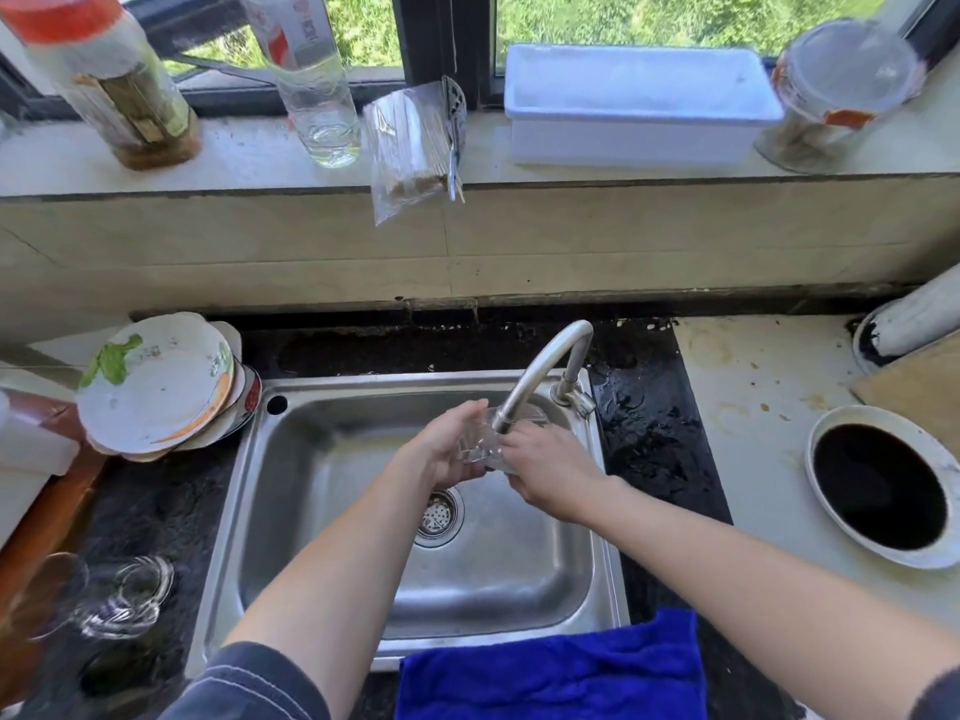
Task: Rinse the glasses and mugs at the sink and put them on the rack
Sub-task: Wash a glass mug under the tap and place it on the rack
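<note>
Over the steel sink [322, 491], under the spout of the curved tap [540, 376], both hands hold one clear glass [480, 443]. My left hand [447, 449] grips it from the left, fingers curled round its side. My right hand [550, 467] holds it from the right, its fingertips at the rim. Much of the glass is hidden by the fingers. On the dark counter at the lower left stand two more clear glasses [130, 595], blurred.
Stacked plates [156, 387] lean at the sink's left. A blue cloth [550, 667] hangs over the front edge. A dark-filled bowl [878, 485] sits on the right counter. Bottles [104, 75], a white tub [639, 106] and a chopstick bag [410, 148] line the windowsill.
</note>
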